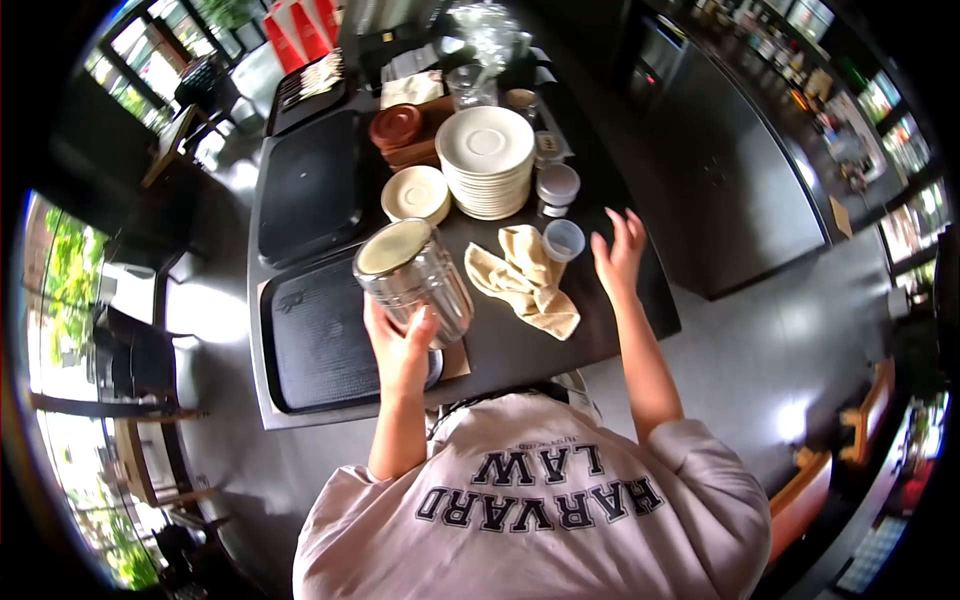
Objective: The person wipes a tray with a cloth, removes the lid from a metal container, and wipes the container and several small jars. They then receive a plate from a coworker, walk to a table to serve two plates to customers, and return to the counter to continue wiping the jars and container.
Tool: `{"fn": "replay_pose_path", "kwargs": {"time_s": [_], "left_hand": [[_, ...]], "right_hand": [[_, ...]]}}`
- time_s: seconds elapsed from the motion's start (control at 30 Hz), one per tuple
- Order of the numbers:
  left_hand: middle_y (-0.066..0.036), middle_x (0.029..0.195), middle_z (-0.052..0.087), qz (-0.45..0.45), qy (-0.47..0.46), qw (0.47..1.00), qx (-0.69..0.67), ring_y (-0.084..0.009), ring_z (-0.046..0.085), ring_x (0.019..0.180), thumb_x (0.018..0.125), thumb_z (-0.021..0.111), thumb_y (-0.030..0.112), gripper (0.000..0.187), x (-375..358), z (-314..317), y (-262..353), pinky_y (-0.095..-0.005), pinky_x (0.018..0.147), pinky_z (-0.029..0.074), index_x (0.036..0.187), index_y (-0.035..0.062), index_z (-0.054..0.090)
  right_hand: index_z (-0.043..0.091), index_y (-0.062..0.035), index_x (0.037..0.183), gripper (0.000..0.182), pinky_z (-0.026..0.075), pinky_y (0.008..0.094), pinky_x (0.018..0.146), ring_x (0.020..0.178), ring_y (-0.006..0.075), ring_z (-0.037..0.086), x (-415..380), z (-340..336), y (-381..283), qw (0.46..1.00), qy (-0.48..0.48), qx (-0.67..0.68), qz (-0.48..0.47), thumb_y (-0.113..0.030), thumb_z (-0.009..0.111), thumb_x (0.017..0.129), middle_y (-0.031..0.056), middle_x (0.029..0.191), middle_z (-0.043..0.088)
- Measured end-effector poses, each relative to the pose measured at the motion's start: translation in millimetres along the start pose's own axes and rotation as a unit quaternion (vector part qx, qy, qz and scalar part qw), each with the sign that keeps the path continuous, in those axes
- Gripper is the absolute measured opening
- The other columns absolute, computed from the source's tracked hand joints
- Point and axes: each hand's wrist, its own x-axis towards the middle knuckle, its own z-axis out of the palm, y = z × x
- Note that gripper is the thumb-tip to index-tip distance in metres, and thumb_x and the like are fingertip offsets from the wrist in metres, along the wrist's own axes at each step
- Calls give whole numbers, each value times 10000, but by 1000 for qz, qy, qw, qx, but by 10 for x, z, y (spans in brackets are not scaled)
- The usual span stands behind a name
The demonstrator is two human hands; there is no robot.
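Observation:
My left hand (400,350) is wrapped round a shiny metal canister (430,290) with a pale, flat top, holding it tilted above the near side of the counter. Under it, a round silvery object (435,368) is partly hidden beside a piece of brown card (456,361). My right hand (622,256) is raised with its fingers apart and nothing in it. Just left of those fingers stands an uncovered clear plastic cup (563,242). Between the hands lies a crumpled beige cloth (525,285).
Stacked white plates (487,145) and smaller saucers (415,193) stand behind the cloth. A lidded plastic tub (557,190) is beside them. Black trays (325,335) line the counter's left side. Brown lidded containers (396,128) and a clear plastic bag (487,35) are farther back.

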Motion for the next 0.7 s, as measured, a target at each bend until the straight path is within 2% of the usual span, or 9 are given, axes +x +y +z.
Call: {"fn": "replay_pose_path", "kwargs": {"time_s": [0.07, 0.17, 0.23, 0.3, 0.37, 0.5, 0.57, 0.63, 0.7], "left_hand": [[-79, 1044, 542, -8, 20, 999, 29, -152, 524, 950, 675, 714, 223, 643, -32, -9, -13, -284, 846, 417, 1201, -9, 425], [-72, 1032, 536, 11, 37, 996, 78, -146, 514, 930, 649, 705, 209, 638, -41, -133, -98, -274, 834, 412, 1186, -15, 443], [-68, 1020, 535, -7, 70, 995, 68, -139, 516, 905, 633, 712, 214, 642, -40, -111, -100, -266, 807, 422, 1175, -12, 452], [-67, 1033, 534, 10, 45, 997, 68, -144, 520, 927, 619, 738, 219, 671, 18, -80, -74, -274, 820, 421, 1178, -13, 450], [-76, 1076, 525, 43, 22, 995, 84, -161, 510, 989, 623, 772, 261, 723, 82, -106, -151, -297, 874, 399, 1198, -12, 429], [-71, 1080, 513, 37, -16, 998, 50, -155, 511, 973, 650, 782, 226, 719, 148, -24, -144, -291, 869, 405, 1212, 0, 394], [-67, 1076, 510, 34, -22, 998, 55, -153, 509, 977, 649, 782, 198, 701, 169, 7, -172, -290, 869, 408, 1201, 8, 394], [-65, 1073, 508, 39, -23, 997, 56, -159, 514, 969, 644, 777, 172, 686, 197, 38, -202, -294, 866, 414, 1193, 14, 397], [-67, 1075, 507, 41, -26, 996, 69, -161, 517, 964, 641, 775, 167, 687, 219, 14, -312, -295, 864, 416, 1194, 16, 396]], "right_hand": [[519, -145, 1185, 428, 338, 432, 983, 1184, 371, 386, 123, 147, -65, 997, -71, 11, -30, -245, 631, 783, 196, 1301, 380], [469, -83, 1230, 540, 340, 416, 988, 1203, 365, 373, 46, 188, -193, 991, -114, 43, -46, -250, 670, 758, 187, 1297, 386], [449, -80, 1224, 585, 396, 425, 925, 1117, 377, 451, -123, 330, -129, 996, -67, 41, -39, -275, 689, 727, 201, 1238, 447], [455, -36, 1199, 565, 418, 414, 897, 1052, 360, 507, -191, 367, -55, 985, -118, 123, 23, -228, 700, 728, 191, 1131, 532], [459, -40, 1183, 568, 444, 421, 849, 972, 363, 545, -188, 353, -1, 997, -53, 49, 31, -223, 718, 711, 178, 1055, 574], [444, -49, 1170, 581, 410, 431, 876, 1043, 336, 508, -108, 309, 106, 992, -33, -84, 93, -289, 705, 709, 143, 1096, 552], [459, -55, 1151, 527, 407, 428, 860, 1020, 337, 498, -101, 271, 72, 981, 43, -186, 18, -267, 685, 725, 124, 1106, 536], [491, -38, 1073, 440, 427, 440, 780, 915, 347, 509, -112, 146, -154, 992, 12, -129, 0, -217, 679, 718, 121, 1008, 534], [530, -53, 989, 383, 437, 439, 731, 903, 304, 516, -231, 202, -322, 987, -61, -129, 69, -275, 684, 718, 107, 949, 530]]}}
